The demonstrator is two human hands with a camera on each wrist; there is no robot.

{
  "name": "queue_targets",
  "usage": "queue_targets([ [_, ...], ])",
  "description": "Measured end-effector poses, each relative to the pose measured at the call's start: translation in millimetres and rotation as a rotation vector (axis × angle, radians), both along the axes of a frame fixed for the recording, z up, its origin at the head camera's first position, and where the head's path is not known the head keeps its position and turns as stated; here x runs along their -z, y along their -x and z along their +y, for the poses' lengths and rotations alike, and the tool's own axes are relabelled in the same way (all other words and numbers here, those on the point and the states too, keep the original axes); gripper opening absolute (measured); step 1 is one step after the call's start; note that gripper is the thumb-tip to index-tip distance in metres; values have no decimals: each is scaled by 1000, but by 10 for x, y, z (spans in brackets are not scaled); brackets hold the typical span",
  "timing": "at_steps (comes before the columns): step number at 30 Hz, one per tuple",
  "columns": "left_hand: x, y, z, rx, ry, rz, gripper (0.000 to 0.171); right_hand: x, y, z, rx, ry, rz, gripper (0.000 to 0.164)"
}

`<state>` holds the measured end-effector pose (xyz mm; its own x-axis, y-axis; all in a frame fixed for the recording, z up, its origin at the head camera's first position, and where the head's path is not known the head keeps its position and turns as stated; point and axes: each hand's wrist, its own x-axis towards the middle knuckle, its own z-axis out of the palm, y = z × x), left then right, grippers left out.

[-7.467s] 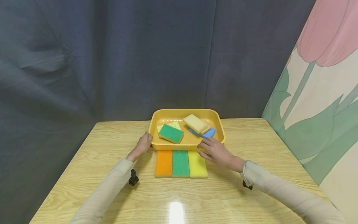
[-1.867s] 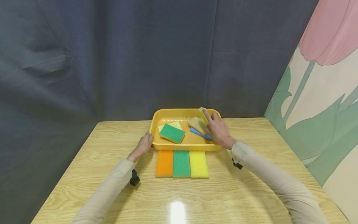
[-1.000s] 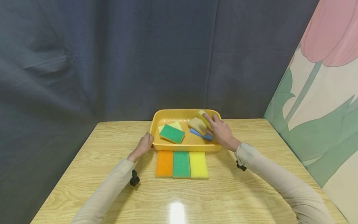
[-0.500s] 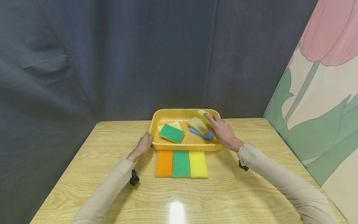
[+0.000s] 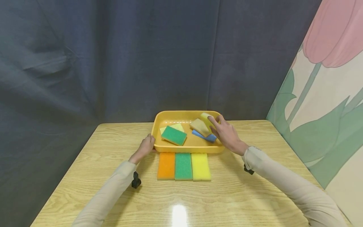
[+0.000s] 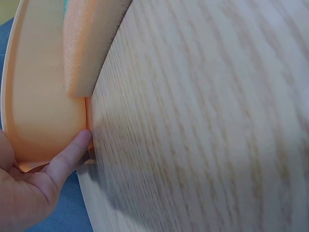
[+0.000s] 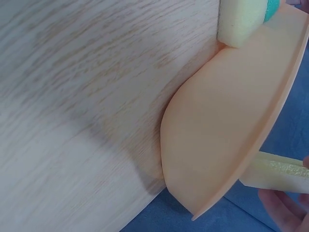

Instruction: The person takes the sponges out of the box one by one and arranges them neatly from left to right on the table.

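Observation:
My left hand (image 5: 145, 146) grips the left end of the yellow plastic tray (image 5: 185, 149); in the left wrist view one finger (image 6: 67, 162) reaches along the tray wall by the tabletop. Over the tray's right side, my right hand (image 5: 228, 135) holds a yellow sponge (image 5: 205, 116) on a slant between thumb and fingers. The right wrist view shows this sponge (image 7: 277, 176) beyond the tray rim. Just left of it lie a tan-topped sponge (image 5: 198, 126) and a blue sponge (image 5: 203, 136), partly overlapped. A green-topped sponge (image 5: 174, 136) lies across a pale yellow sponge (image 5: 178, 126) at the tray's left.
Orange (image 5: 166, 166), green (image 5: 183, 167) and yellow (image 5: 201, 167) sponges lie side by side on the wooden table (image 5: 141, 201), right against the tray's front. A dark curtain (image 5: 158, 63) hangs behind the table, and a flower-painted panel (image 5: 320, 119) stands at the right.
Earlier, a pale sponge topped the pile and my right hand was at the front rim. That hand has since moved into the tray and taken a sponge; recently it shifts only slightly.

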<state>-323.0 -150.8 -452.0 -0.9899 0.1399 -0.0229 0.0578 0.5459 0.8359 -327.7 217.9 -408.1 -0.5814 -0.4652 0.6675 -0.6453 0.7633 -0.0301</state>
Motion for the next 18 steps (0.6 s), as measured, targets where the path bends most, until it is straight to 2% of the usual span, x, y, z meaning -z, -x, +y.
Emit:
queue_targets([
  [18, 2, 5, -1, -2, 16, -8, 47, -49, -115, 94, -19, 19, 50, 51],
])
